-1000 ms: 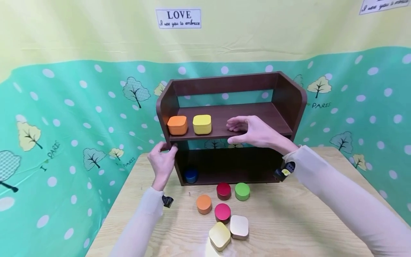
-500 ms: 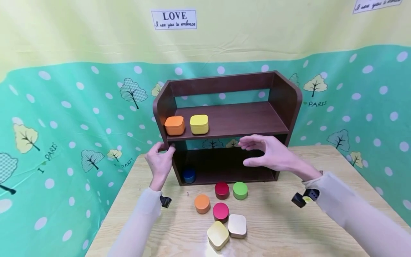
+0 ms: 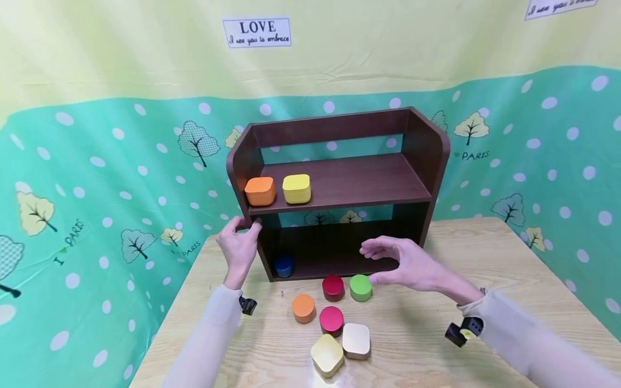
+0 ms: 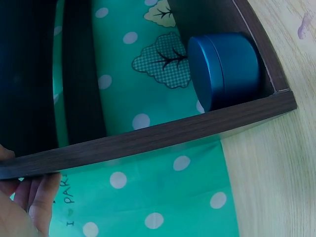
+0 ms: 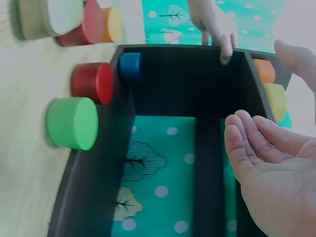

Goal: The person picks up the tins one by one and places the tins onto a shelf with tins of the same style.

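Observation:
My left hand (image 3: 239, 249) grips the left side panel of a dark brown two-tier shelf (image 3: 359, 180), thumb inside and fingers outside, as the left wrist view (image 4: 34, 200) confirms for the fingers. My right hand (image 3: 412, 264) holds nothing; its fingers and thumb are spread apart in front of the lower tier. Closest to it is a round green tin (image 3: 360, 288) on the table. Left of that stands a dark red round tin (image 3: 333, 288). On the upper tier sit an orange square tin (image 3: 260, 191) and a yellow square tin (image 3: 297, 188). A round blue tin (image 4: 224, 69) stands in the lower left corner.
Nearer me on the wooden table (image 3: 257, 355) are an orange round tin (image 3: 303, 308), a pinkish-red round tin (image 3: 332, 321), a cream square tin (image 3: 356, 340) and a pale yellow square tin (image 3: 327, 355). A patterned green cloth (image 3: 145, 194) hangs behind and to the sides.
My right hand has come down from the upper tier, shifting right, to just beside the green tin. My left hand keeps its hold on the shelf. The head view has shifted slightly.

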`<state>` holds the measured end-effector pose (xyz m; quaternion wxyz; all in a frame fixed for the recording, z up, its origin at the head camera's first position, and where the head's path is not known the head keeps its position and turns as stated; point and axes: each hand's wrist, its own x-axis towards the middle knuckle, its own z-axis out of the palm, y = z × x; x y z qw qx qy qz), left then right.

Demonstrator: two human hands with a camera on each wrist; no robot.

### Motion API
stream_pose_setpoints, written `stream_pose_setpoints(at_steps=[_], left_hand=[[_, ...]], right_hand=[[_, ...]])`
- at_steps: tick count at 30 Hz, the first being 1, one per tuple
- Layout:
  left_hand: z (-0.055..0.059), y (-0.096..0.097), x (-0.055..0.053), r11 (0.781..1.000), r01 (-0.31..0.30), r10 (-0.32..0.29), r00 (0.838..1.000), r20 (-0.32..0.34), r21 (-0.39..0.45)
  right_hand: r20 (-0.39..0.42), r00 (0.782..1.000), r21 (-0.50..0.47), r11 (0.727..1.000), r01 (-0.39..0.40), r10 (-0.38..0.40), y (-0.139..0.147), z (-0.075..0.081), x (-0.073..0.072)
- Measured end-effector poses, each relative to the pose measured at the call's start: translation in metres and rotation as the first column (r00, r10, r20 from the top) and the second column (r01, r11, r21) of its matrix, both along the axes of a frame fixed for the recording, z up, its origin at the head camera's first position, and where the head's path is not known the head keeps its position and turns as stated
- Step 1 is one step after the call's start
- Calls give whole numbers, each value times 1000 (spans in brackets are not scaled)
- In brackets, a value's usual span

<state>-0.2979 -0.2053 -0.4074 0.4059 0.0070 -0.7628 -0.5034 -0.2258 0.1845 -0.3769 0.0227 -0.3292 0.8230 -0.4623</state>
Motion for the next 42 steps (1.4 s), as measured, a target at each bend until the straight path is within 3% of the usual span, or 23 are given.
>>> stream_pose_setpoints(at_steps=[13,21,32,42], left_hand=[[0,1,0,1000,6,-6,1000,-3,17],[-1,2,0,1000,3,-3,1000,-4,16],[0,2,-1,1000,4,-4,1000,-8,18],[-1,3,-2,1000,-7,7,1000,-11,20]], right_hand=[[61,997,18,999,-41,39,-2,-45,12],[152,987,59,997,-57,48,-7,-69,23],[210,977,59,997,-49,35,-9,-91,34],[211,977,83,996,-38,20,-7,-112,44]])
